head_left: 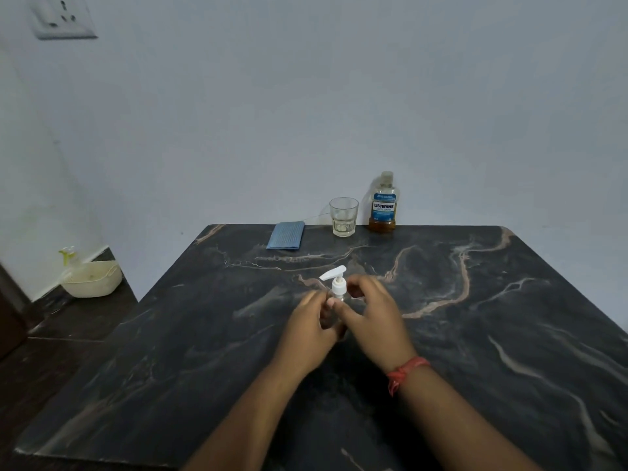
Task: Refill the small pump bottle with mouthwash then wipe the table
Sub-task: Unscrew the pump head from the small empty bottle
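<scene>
— Where was the small pump bottle [337,300] when you looked?

— Upright near the middle of the marble table [509,334], long axis vertical, white pump head [334,272] on top with its nozzle pointing left. It stood between my two hands, touching both.

— And the fingers?

— My left hand [311,326] had its fingers curled round the clear body from the left, holding it steady. My right hand [372,312] was curved in from the right, fingers bent close beside the white collar; whether they actually pinched it I couldn't tell.

— So which hand did the next move fall to?

— The right, I judged: the collar sat just left of its fingertips, ready for unscrewing. The Listerine bottle [383,203], the glass tumbler [343,216] and the blue cloth [286,235] stood well apart at the far edge.
</scene>
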Tool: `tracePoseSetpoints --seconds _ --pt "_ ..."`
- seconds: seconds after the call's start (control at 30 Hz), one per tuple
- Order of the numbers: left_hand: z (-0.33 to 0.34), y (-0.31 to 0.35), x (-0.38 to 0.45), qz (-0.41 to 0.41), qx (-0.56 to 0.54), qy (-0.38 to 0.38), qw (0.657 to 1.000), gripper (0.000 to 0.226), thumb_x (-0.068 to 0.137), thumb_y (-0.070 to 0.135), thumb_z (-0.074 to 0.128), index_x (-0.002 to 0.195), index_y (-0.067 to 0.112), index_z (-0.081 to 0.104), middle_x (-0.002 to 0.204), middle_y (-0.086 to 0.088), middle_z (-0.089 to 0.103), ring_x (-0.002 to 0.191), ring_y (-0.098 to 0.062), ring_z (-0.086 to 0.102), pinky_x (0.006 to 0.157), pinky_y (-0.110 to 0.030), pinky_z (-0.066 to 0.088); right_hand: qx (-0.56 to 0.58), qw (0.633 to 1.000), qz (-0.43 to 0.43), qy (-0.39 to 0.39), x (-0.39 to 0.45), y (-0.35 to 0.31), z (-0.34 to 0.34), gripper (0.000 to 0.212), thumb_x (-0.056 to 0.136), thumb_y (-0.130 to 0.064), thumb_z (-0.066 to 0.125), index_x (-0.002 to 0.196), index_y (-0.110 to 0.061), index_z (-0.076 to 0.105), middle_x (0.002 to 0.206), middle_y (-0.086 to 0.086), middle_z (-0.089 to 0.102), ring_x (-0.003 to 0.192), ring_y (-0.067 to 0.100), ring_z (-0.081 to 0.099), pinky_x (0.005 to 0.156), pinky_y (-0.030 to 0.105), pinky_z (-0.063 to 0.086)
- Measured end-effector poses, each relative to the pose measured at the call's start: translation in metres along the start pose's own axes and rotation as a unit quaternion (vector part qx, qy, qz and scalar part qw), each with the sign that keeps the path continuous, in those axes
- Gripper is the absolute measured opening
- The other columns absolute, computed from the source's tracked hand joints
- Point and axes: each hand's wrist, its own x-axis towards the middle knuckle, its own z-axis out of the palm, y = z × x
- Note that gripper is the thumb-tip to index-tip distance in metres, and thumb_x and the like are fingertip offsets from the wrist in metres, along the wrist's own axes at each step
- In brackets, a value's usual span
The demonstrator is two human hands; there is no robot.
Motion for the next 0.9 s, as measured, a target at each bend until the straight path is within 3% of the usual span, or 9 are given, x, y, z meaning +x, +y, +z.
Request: tracePoseSetpoints --seconds 0.17,0.3,0.47,0.63,0.77,0.9 --pt "-0.006 -0.008 0.008 0.031 -0.017 -0.042 0.998 0.029 0.078 0.029 0.074 0.106 0.027 0.065 0.098 0.012 0.062 0.09 -0.009 0.067 0.08 -0.039 0.059 0.014 0.998 -0.032 0.049 0.018 0.009 0.01 0.015 0.081 -0.03 0.074 0.086 -0.02 0.064 0.088 -0.008 0.059 0.087 0.008 0.059 0.077 0.032 0.052" --pt "-0.006 -0.016 0.011 0.045 -0.026 -0.039 0.998 0.036 0.077 0.039 0.071 0.11 0.025 0.065 0.099 0.009 0.063 0.094 -0.016 0.068 0.081 -0.045 0.059 0.071 0.996 -0.036 0.033 0.025 0.016 0.011 0.013 0.08 -0.021 0.077 0.08 -0.02 0.064 0.085 -0.005 0.06 0.084 0.009 0.061 0.077 0.032 0.051" --pt "-0.007 -0.023 0.013 0.044 -0.005 -0.039 0.998 0.043 0.076 0.046 0.071 0.114 0.025 0.064 0.101 0.011 0.063 0.091 -0.012 0.068 0.081 -0.043 0.059 0.082 0.991 -0.075 -0.071 0.039 0.025 -0.004 0.008 0.084 -0.022 0.073 0.092 -0.02 0.071 0.09 -0.008 0.063 0.09 0.009 0.061 0.082 0.03 0.049" --pt "-0.005 -0.023 0.011 0.043 -0.03 -0.045 0.998 0.033 0.083 0.034 0.074 0.112 0.022 0.064 0.103 0.008 0.062 0.097 -0.013 0.069 0.084 -0.04 0.06 0.086 0.977 -0.088 -0.174 0.046 0.031 -0.014 0.027 0.093 -0.023 0.06 0.117 -0.015 0.068 0.11 -0.006 0.061 0.109 0.01 0.058 0.096 0.026 0.046" --pt "-0.003 -0.025 0.012 0.051 -0.02 -0.035 0.998 0.035 0.086 0.027 0.077 0.118 0.022 0.064 0.104 0.009 0.062 0.098 -0.011 0.066 0.086 -0.039 0.059 0.149 0.978 -0.101 -0.102 0.041 0.029 -0.007 0.038 0.085 -0.032 0.07 0.119 -0.017 0.063 0.114 -0.003 0.058 0.112 0.015 0.059 0.099 0.032 0.048" --pt "-0.003 -0.022 0.011 0.055 -0.028 -0.033 0.998 0.04 0.087 0.022 0.077 0.125 0.021 0.063 0.106 0.009 0.061 0.099 -0.011 0.065 0.087 -0.037 0.059 0.173 0.981 -0.071 -0.055 0.037 0.026 -0.001 0.03 0.082 -0.019 0.077 0.109 -0.015 0.062 0.103 -0.001 0.065 0.101 0.015 0.063 0.094 0.039 0.052"
